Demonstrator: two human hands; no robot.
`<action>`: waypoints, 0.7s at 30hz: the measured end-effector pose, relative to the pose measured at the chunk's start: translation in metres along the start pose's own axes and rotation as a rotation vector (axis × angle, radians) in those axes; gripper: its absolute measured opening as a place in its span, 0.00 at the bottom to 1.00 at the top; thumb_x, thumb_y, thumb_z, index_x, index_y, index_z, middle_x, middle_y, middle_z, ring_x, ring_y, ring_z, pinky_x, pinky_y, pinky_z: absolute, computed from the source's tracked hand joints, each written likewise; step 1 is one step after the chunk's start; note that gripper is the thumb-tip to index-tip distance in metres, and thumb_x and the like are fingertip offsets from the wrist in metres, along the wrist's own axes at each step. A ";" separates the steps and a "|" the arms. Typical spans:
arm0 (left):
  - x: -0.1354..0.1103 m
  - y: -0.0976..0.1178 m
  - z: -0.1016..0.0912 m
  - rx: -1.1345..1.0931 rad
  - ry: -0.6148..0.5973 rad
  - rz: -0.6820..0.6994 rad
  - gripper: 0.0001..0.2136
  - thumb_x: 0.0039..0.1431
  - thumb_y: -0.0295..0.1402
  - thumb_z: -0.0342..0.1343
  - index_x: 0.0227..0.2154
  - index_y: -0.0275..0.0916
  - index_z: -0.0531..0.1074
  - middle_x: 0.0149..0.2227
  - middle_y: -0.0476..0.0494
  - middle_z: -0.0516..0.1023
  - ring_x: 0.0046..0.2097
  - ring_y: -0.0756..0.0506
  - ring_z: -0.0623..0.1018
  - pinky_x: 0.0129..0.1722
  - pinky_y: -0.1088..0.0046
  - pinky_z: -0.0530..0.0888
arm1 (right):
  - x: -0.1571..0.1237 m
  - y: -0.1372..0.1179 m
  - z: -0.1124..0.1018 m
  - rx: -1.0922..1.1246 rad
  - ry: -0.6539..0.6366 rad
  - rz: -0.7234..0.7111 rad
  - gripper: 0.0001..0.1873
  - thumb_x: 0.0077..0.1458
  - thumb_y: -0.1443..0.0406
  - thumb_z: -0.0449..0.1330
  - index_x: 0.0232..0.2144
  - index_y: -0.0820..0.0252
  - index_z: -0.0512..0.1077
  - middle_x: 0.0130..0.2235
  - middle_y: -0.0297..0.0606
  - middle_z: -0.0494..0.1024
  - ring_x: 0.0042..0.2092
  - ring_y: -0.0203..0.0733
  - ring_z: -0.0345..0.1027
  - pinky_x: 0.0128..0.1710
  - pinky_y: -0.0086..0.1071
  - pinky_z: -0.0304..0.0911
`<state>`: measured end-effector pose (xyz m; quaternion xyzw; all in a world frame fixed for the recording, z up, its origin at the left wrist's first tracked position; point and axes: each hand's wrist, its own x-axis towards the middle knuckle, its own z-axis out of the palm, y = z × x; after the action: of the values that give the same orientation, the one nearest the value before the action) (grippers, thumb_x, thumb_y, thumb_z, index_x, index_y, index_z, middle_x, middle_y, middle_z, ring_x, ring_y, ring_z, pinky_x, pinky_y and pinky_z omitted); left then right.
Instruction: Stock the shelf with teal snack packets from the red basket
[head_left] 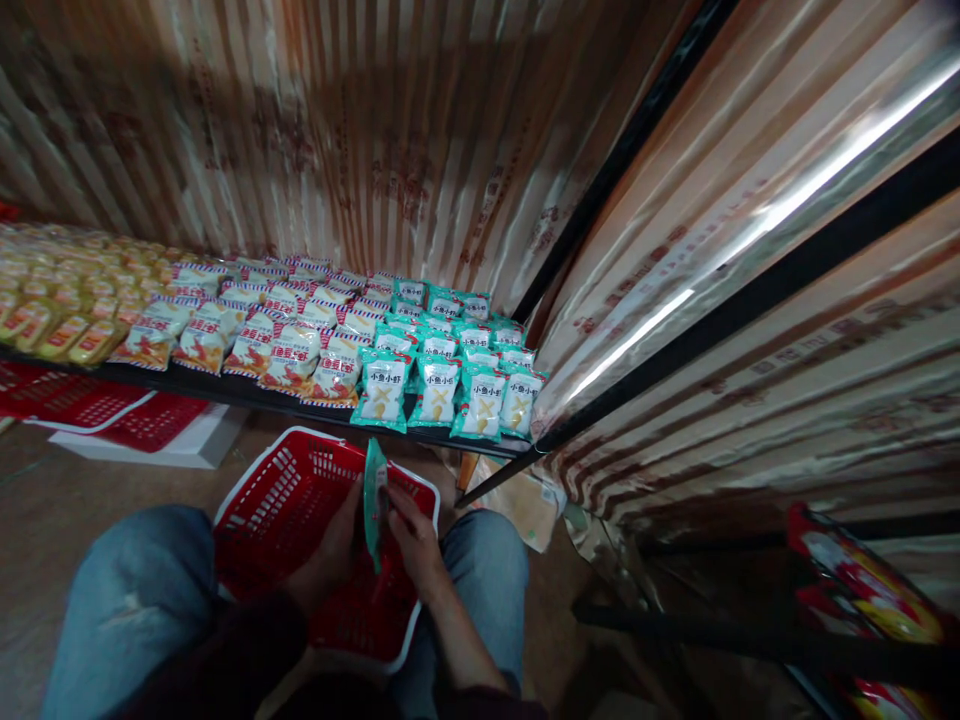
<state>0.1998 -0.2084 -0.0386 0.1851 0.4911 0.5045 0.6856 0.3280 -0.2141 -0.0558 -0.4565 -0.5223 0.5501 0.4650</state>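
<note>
My left hand (pixel 330 555) and my right hand (pixel 415 540) both grip a teal snack packet (pixel 373 500), held upright and edge-on above a red plastic basket (pixel 300 490) that sits between my knees. Just beyond, a low black shelf (pixel 247 392) carries rows of matching teal packets (pixel 450 385) at its right end, red-and-white packets (pixel 277 340) in the middle and yellow packets (pixel 60 300) on the left.
Striped brown sheeting lines the wall behind the shelf and the right side. More red baskets (pixel 112 410) on a white base lie under the shelf at left. A cardboard piece (pixel 525 505) lies on the floor. Red and yellow packs (pixel 862 590) show at lower right.
</note>
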 end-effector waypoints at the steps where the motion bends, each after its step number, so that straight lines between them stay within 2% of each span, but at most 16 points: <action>1: 0.000 0.000 0.000 -0.049 -0.018 -0.033 0.19 0.52 0.47 0.54 0.37 0.37 0.75 0.36 0.41 0.81 0.43 0.40 0.79 0.44 0.64 0.75 | 0.000 0.003 0.001 -0.017 0.029 -0.014 0.22 0.52 0.51 0.59 0.47 0.51 0.74 0.54 0.38 0.73 0.58 0.46 0.63 0.61 0.44 0.52; 4: 0.001 0.001 -0.001 -0.124 -0.047 -0.052 0.17 0.51 0.45 0.56 0.38 0.37 0.75 0.35 0.43 0.81 0.41 0.41 0.80 0.39 0.66 0.76 | 0.002 0.009 0.002 -0.014 0.094 -0.014 0.25 0.51 0.54 0.61 0.51 0.52 0.71 0.53 0.39 0.74 0.54 0.46 0.66 0.58 0.43 0.57; 7: 0.001 0.002 -0.003 -0.099 -0.067 -0.108 0.18 0.50 0.45 0.56 0.39 0.35 0.75 0.34 0.41 0.81 0.40 0.40 0.80 0.37 0.65 0.77 | 0.003 0.008 0.003 -0.007 0.135 0.006 0.30 0.47 0.56 0.65 0.53 0.55 0.69 0.53 0.42 0.73 0.54 0.47 0.67 0.56 0.42 0.60; 12: 0.007 -0.002 -0.008 -0.030 -0.027 -0.106 0.20 0.48 0.44 0.59 0.41 0.36 0.76 0.35 0.39 0.81 0.41 0.38 0.79 0.37 0.63 0.77 | 0.006 0.010 0.004 0.202 0.035 0.050 0.33 0.47 0.56 0.65 0.55 0.54 0.65 0.52 0.42 0.74 0.52 0.47 0.69 0.54 0.43 0.62; 14: 0.010 -0.002 -0.008 -0.027 -0.030 -0.107 0.20 0.48 0.44 0.59 0.42 0.37 0.76 0.35 0.39 0.81 0.42 0.37 0.79 0.38 0.62 0.77 | 0.006 0.012 0.004 0.255 0.037 0.080 0.34 0.46 0.55 0.66 0.55 0.54 0.65 0.49 0.42 0.76 0.51 0.46 0.70 0.52 0.42 0.64; 18: 0.009 0.003 -0.005 -0.056 -0.058 -0.183 0.21 0.48 0.44 0.59 0.42 0.35 0.76 0.34 0.39 0.81 0.42 0.37 0.80 0.39 0.60 0.77 | 0.007 0.015 0.005 0.256 0.092 0.084 0.34 0.44 0.56 0.67 0.54 0.54 0.66 0.48 0.41 0.77 0.50 0.46 0.71 0.50 0.40 0.65; 21: 0.005 0.008 -0.003 -0.099 -0.070 -0.238 0.19 0.51 0.43 0.57 0.42 0.36 0.76 0.33 0.39 0.81 0.41 0.37 0.80 0.40 0.60 0.77 | 0.006 0.012 0.005 0.229 0.073 0.053 0.33 0.45 0.56 0.66 0.54 0.54 0.66 0.47 0.40 0.78 0.48 0.46 0.72 0.50 0.40 0.66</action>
<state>0.1936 -0.2012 -0.0366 0.1088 0.4600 0.4364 0.7656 0.3221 -0.2091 -0.0674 -0.4339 -0.4265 0.6014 0.5179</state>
